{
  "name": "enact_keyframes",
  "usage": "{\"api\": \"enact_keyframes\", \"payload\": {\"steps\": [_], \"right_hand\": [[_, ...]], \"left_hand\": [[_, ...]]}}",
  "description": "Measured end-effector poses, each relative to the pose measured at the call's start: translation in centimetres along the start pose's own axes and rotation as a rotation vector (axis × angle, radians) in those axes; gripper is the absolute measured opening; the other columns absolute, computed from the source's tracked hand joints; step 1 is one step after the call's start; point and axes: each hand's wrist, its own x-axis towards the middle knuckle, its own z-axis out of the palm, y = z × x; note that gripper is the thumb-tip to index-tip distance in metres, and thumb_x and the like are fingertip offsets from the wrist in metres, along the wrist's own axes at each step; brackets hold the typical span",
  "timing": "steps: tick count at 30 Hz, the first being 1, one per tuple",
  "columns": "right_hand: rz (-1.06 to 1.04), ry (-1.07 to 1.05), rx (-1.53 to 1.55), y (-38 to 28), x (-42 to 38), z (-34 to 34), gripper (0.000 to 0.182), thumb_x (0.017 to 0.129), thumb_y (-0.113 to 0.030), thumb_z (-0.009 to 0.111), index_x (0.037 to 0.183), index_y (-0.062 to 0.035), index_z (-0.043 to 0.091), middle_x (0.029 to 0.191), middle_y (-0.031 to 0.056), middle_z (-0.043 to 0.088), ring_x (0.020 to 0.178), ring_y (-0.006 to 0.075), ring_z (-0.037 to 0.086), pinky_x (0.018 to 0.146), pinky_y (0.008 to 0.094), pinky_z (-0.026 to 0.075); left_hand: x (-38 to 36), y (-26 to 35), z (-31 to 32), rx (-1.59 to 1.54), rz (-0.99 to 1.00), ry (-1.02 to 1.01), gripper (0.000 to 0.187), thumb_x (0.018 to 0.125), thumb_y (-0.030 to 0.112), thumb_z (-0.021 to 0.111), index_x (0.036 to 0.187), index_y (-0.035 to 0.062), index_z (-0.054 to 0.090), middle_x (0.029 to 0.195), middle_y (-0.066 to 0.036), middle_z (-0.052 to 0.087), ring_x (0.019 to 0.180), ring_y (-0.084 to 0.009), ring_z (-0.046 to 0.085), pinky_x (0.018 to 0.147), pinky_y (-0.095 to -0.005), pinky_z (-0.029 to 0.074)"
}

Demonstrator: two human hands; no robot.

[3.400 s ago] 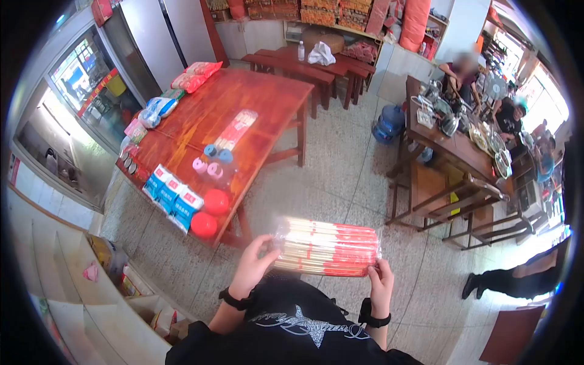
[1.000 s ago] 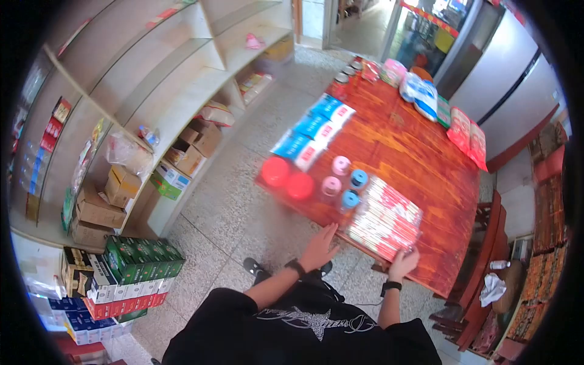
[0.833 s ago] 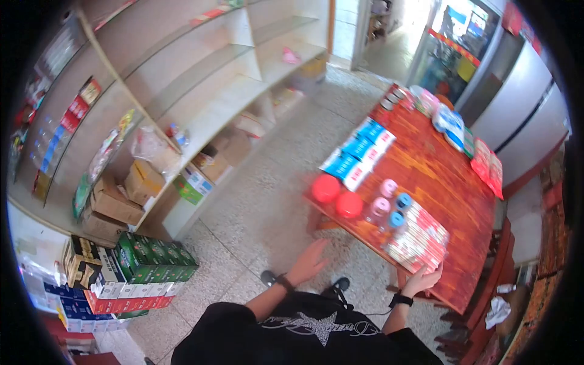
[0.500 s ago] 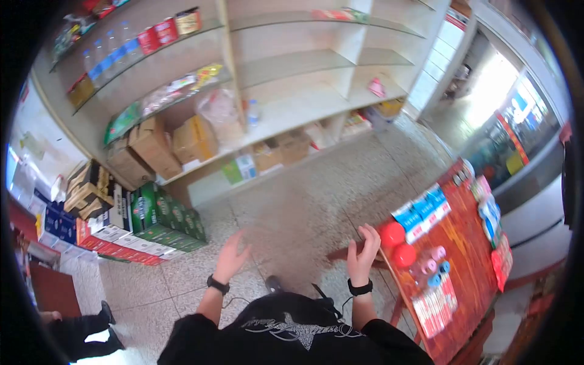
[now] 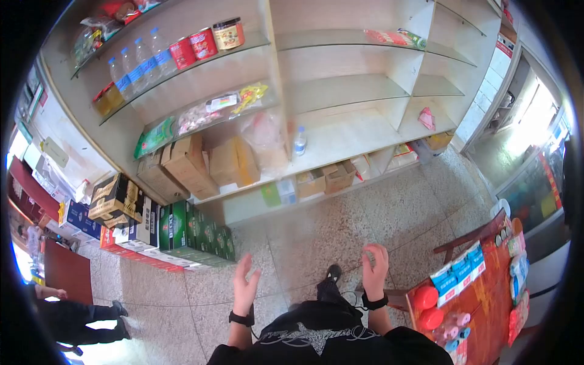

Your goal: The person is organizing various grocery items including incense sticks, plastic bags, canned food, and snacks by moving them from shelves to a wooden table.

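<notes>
My left hand is held out over the speckled floor with fingers apart, and nothing is in it. A stack of green beer cartons stands to its left, the nearest thing to it. My right hand is also raised, empty, its fingers loosely curved and the thumb apart. Beside it is the corner of a red-brown wooden table, which it does not touch. Two red lids, blue-and-white packs and several small bottles with pink and blue caps are on that table.
Ahead is a wall of shelves with water bottles, red cans, a jar, bagged goods and cardboard boxes. A black-and-gold carton tops the left stack. Another person is at far left. A doorway opens at right.
My view has shifted toward the shelves and left, so the shelves now look closer and the table sits lower right. One foot has come forward. Both hands remain raised and empty.
</notes>
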Motion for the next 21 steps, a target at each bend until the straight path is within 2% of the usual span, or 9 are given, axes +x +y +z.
{"api": "enact_keyframes", "payload": {"steps": [2, 5, 7, 11, 13, 21], "right_hand": [[-0.02, 0.036, -0.01, 1.6, 3.1, -0.6, 0.017, 0.083, -0.004, 0.055, 0.1, -0.0018, 0.058, 0.104, 0.0157, 0.059, 0.1, 0.0318, 0.054, 0.089, 0.0373, 0.041], [0.063, 0.096, 0.065, 3.1, 8.7, -2.2, 0.017, 0.085, -0.005, 0.054, 0.1, -0.0008, 0.059, 0.104, 0.0151, 0.061, 0.099, 0.0297, 0.056, 0.089, 0.0361, 0.041], [0.078, 0.17, 0.144, 5.3, 12.2, -3.3, 0.019, 0.087, -0.005, 0.051, 0.104, -0.0029, 0.059, 0.107, 0.01, 0.06, 0.101, 0.0209, 0.055, 0.085, 0.0308, 0.041], [0.09, 0.226, 0.112, 8.7, 17.6, -5.2, 0.018, 0.09, -0.007, 0.049, 0.104, -0.0015, 0.059, 0.108, 0.009, 0.06, 0.102, 0.0183, 0.055, 0.087, 0.0299, 0.04], [0.226, 0.278, 0.233, 10.8, 19.0, -5.8, 0.018, 0.09, -0.008, 0.051, 0.103, -0.0003, 0.059, 0.107, 0.0095, 0.062, 0.102, 0.0201, 0.055, 0.09, 0.031, 0.04], [0.404, 0.346, 0.308, 16.3, 22.4, -5.7, 0.015, 0.092, -0.006, 0.048, 0.1, 0.0016, 0.058, 0.102, 0.0094, 0.06, 0.099, 0.017, 0.055, 0.091, 0.0299, 0.041]], "left_hand": [[3.3, 0.5, 2.3, -0.022, 0.061, -0.009, 0.053, 0.083, 0.009, 0.061, 0.132, -0.0022, 0.041, 0.134, -0.017, 0.046, 0.124, -0.027, 0.044, 0.103, -0.0384, 0.034], [7.9, 4.7, 7.2, -0.047, 0.106, -0.018, 0.054, 0.083, 0.008, 0.06, 0.132, -0.0023, 0.041, 0.134, -0.017, 0.046, 0.125, -0.0272, 0.043, 0.103, -0.038, 0.033], [11.2, 6.4, 10.9, -0.081, 0.154, -0.038, 0.054, 0.082, 0.007, 0.06, 0.132, -0.002, 0.041, 0.134, -0.018, 0.046, 0.125, -0.027, 0.043, 0.103, -0.0372, 0.033], [16.2, 9.1, 17.7, 0.024, 0.249, -0.086, 0.055, 0.081, 0.007, 0.061, 0.132, -0.001, 0.042, 0.133, -0.018, 0.047, 0.123, -0.0257, 0.046, 0.101, -0.0368, 0.035], [17.6, 9.9, 20.5, -0.023, 0.296, -0.124, 0.055, 0.081, 0.008, 0.061, 0.132, -0.001, 0.043, 0.131, -0.018, 0.049, 0.121, -0.026, 0.048, 0.1, -0.0366, 0.037], [24.9, 9.5, 27.0, 0.059, 0.223, -0.25, 0.055, 0.081, 0.009, 0.064, 0.13, -0.0022, 0.043, 0.128, -0.019, 0.05, 0.118, -0.0267, 0.049, 0.1, -0.0363, 0.037]]}}
